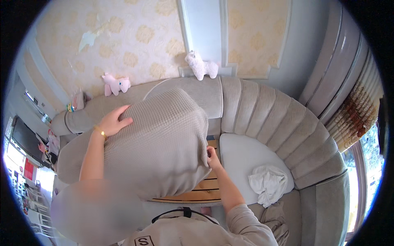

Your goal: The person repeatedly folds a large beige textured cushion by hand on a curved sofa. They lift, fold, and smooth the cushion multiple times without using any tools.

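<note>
A large sofa cushion in a taupe waffle-textured cover (152, 139) is lifted and tilted in front of me, over the sofa's wooden slatted base (205, 186). My left hand (116, 121) rests on its upper left part, open, with thumb and fingers apart. At its right side my right hand (212, 158) is closed on the edge of the cover, which gathers in folds there. How much cushion fills the cover underneath cannot be seen. A blurred patch hides the lower left part of the cover.
A curved taupe sofa backrest (266, 110) runs behind and to the right. On it sit a pink plush toy (116, 85) and a white plush toy (201, 65). A white seat cushion (242, 156) at the right carries a crumpled white cloth (269, 184); crumpled taupe fabric (275, 219) lies nearer.
</note>
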Motion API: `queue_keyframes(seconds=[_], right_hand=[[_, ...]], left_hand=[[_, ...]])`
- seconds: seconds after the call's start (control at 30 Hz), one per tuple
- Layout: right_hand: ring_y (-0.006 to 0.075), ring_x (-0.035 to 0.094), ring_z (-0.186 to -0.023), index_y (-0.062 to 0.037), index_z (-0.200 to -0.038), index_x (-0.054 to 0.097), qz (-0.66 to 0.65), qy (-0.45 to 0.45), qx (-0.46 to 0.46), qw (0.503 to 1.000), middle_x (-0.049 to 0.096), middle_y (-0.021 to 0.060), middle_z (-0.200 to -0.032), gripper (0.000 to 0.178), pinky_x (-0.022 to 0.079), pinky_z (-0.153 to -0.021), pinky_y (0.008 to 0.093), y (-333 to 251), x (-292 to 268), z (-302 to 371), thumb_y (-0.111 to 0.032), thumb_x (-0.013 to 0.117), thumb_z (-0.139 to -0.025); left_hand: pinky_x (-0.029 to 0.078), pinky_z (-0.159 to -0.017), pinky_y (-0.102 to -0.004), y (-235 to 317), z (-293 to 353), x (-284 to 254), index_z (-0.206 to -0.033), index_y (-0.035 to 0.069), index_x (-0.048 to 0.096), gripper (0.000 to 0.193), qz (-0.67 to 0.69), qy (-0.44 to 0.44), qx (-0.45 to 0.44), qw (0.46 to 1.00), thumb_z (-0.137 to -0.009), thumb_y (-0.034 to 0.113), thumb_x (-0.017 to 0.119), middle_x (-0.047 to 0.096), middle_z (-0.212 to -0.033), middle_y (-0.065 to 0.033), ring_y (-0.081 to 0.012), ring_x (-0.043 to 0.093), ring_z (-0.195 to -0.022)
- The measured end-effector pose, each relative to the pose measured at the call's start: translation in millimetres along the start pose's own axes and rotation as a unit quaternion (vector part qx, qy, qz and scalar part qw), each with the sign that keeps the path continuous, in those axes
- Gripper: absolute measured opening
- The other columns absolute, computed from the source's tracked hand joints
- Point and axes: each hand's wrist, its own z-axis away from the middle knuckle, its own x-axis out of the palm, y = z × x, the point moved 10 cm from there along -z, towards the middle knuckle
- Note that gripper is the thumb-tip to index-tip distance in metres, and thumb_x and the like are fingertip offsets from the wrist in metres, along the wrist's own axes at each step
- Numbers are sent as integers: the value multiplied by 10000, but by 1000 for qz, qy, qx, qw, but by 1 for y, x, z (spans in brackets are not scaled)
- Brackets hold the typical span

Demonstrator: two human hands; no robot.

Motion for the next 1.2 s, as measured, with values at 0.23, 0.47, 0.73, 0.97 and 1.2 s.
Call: queue_keyframes(seconds=[0.23,0.47,0.73,0.97,1.2], right_hand=[[122,452,-839,-55,-1006,505,-105,170,97,975,519,15,-915,137,400,-785,264,19,-1,12,-171,517,-934],[122,490,-686,-17,-879,616,-267,271,125,916,557,7,-757,461,434,-640,301,38,9,-5,-451,474,-937],[282,440,-1183,-25,-1314,448,-423,266,120,858,448,135,-1336,533,344,-999,424,-22,43,25,-375,390,-916],[231,485,-1093,-4,-1255,496,-244,217,60,943,510,126,-1236,496,380,-930,373,-96,115,32,-370,391,-938],[130,548,-699,3,-870,617,38,261,9,965,604,43,-791,356,441,-647,285,-241,219,18,-313,472,-944]], left_hand=[[453,-816,-354,-21,4,1,-1122,29,575,632,-39,-39,-175,983,-817,582,553,635,-1042,-160,-288,603,-948],[446,-808,-391,-15,6,-2,-1012,15,600,759,-99,-69,-215,969,-777,724,460,636,-1004,-197,-336,600,-933],[443,-860,-367,-30,27,3,-1048,-19,604,909,-40,-120,-175,976,-700,808,456,635,-1000,-211,-322,603,-982],[444,-719,-366,-76,76,-60,-919,30,634,717,5,-110,-128,986,-761,719,517,630,-822,-164,-278,599,-789],[436,-779,-320,-144,142,-212,-998,-25,587,451,-6,12,-147,989,-953,400,444,638,-911,-159,-211,584,-853]])
